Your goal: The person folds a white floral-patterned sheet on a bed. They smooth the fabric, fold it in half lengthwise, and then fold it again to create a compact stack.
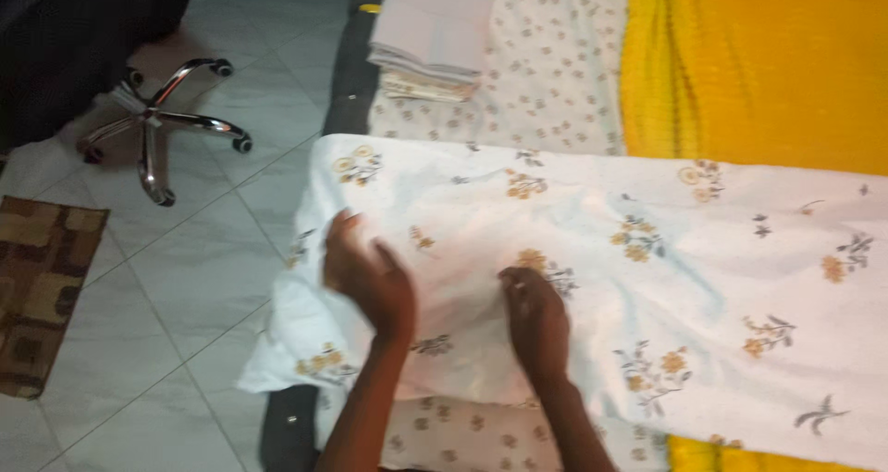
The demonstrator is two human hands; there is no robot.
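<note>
Soft, even indoor light fills the scene, and the white floral cloth (592, 250) is the brightest area, nearly washed out at its middle. Motion blur smears the whole picture; the left hand (368, 278) and right hand (535, 316) on the cloth look soft-edged. Left of the cloth, the chair base (162, 120) glints, with dim shadow above it.

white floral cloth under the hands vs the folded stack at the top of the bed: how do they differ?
The white cloth with orange flowers lies spread out and rumpled; the pale folded stack of linens is flat and squared. The cloth is far larger, with bold sprigs; the stack's top piece looks plain. The left hand and right hand rest on the cloth; nothing touches the stack. Both lie on the bed.
</note>
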